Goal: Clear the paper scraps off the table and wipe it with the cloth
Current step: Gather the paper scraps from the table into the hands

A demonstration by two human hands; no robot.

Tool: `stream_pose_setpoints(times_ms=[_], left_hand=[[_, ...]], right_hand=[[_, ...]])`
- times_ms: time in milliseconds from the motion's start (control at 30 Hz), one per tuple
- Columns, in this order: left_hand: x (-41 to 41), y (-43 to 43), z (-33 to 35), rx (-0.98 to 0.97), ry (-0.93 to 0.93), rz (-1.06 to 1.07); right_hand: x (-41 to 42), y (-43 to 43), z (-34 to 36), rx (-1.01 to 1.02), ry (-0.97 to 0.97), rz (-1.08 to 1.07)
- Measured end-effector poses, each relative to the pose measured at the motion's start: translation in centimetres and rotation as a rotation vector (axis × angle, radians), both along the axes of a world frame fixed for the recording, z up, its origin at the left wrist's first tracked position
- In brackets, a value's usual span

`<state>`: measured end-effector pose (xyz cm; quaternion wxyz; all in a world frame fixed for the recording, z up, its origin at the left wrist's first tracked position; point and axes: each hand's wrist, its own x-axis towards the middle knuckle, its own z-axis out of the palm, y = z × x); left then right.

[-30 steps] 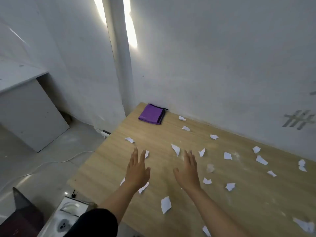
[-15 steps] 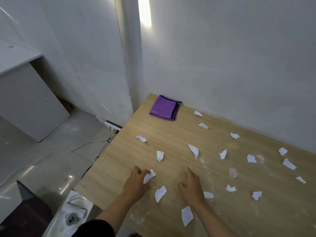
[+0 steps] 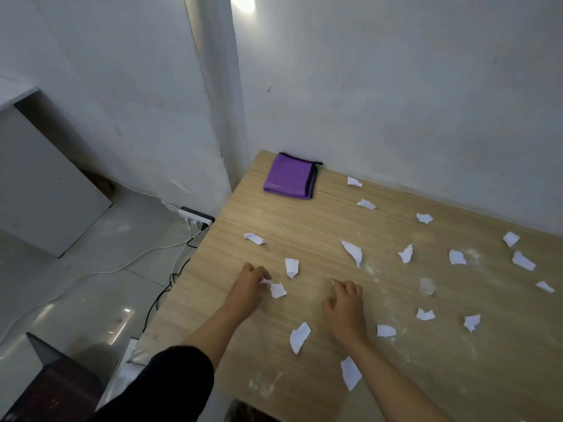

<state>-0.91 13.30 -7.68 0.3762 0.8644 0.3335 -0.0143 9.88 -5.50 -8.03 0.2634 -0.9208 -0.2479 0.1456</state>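
- The left hand (image 3: pixel 246 289) pinches a paper scrap (image 3: pixel 277 290) near the bench's (image 3: pixel 304 233) left edge.
- The right hand (image 3: pixel 345 309) rests bent-fingered on the bench; whether it holds anything cannot be told.
- Other scraps (image 3: pixel 353 252) lie scattered.
- The folded purple cloth (image 3: pixel 289 178) sits at the far corner.

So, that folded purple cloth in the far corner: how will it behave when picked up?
Probably floppy: the purple cloth lies in soft folded layers, so grabbing one edge would likely let it fall open. It looks light and thin. Lying flat on the table, it should slide rather than roll or tip.
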Motion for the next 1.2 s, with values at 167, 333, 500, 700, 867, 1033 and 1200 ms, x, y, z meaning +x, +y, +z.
stream_pose_setpoints(times_ms=[167,333,500,700,867,1033,1200], left_hand=[[2.7,3.0,-0.1,0.116,-0.07,-0.019],[5.2,5.5,-1.1,0.162,0.083,-0.13],[5.4,5.7,-1.0,0.221,0.131,-0.105],[3.9,4.9,-1.0,0.279,0.024,-0.053],[2.4,3.3,-0.6,0.43,-0.029,-0.045],[0.5,1.0,-0.6,0.541,-0.017,-0.136],[-0.7,-2.0,-0.9,0.41,0.191,-0.089]], right_hand=[[-0.2,3.9,0.8,0.115,0.077,0.206],[0.2,6.8,0.6,-0.107,-0.023,0.439],[0.6,7.5,-0.9,0.021,-0.095,0.391],[-1.7,7.0,-0.6,0.173,-0.093,0.424],[-2.7,5.8,-2.0,0.104,-0.229,0.612],[-2.8,4.3,-1.1,-0.011,-0.333,0.643],[-1.2,0.7,-1.0,0.069,-0.05,0.403]])
